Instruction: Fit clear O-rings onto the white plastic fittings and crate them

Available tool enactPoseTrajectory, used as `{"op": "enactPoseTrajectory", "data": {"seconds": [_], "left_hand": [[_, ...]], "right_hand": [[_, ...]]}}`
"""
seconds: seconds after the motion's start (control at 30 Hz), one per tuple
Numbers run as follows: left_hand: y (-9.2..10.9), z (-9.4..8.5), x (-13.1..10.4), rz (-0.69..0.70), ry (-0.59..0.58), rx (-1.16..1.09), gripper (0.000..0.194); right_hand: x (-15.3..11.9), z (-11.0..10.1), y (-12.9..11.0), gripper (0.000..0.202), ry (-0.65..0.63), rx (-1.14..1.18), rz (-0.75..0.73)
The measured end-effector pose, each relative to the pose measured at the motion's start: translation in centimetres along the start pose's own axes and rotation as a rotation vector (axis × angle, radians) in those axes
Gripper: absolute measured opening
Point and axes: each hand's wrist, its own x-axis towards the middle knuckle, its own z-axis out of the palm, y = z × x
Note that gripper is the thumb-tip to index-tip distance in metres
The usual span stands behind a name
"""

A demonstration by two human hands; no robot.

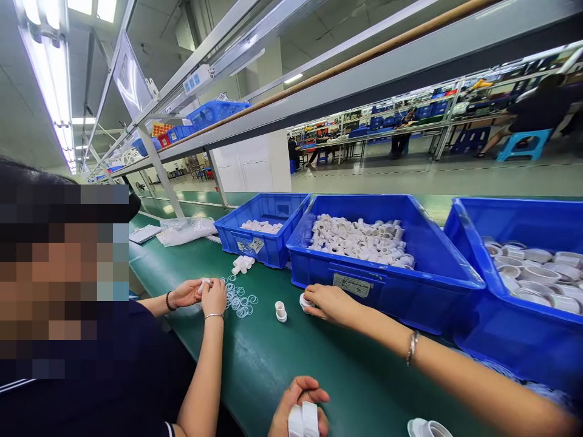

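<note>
White ridged plastic fitting grasped in left hand; right hand grasping round white plastic part near blue plastic bin.

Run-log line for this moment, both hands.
left hand: holds thick white part; right hand: touching small white part, grip unclear; nearby: upright white fitting on green table; beyond: blue bin, white pieces inside

The person's right arm stretches across from the right, the right hand palm down, fingers bent; the left hand sits low and nearer, fingers curled around, wrist out of view.
</note>
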Motion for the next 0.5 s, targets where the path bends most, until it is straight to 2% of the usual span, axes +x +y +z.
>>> {"op": "enactPoseTrajectory", "data": {"seconds": [0.1,0.27,0.43,0.5], "left_hand": [[-0.3,-0.3,0.1,0.012,0.009,-0.038,0.025],[-0.3,-0.4,0.0,0.016,0.074,-0.166,0.016],[0.9,1.0,-0.7,-0.056,0.154,-0.377,0.015],[1.4,1.9,-1.0,-0.068,0.180,-0.458,0.019]], "right_hand": [[-2.9,-0.8,0.4,0.019,-0.026,-0.031,-0.004],[-11.4,-2.1,1.3,0.038,-0.070,0.014,0.016],[-19.2,-1.8,1.2,0.051,-0.100,0.165,0.119],[-21.0,-1.5,0.9,0.052,-0.036,0.148,0.135]]}}
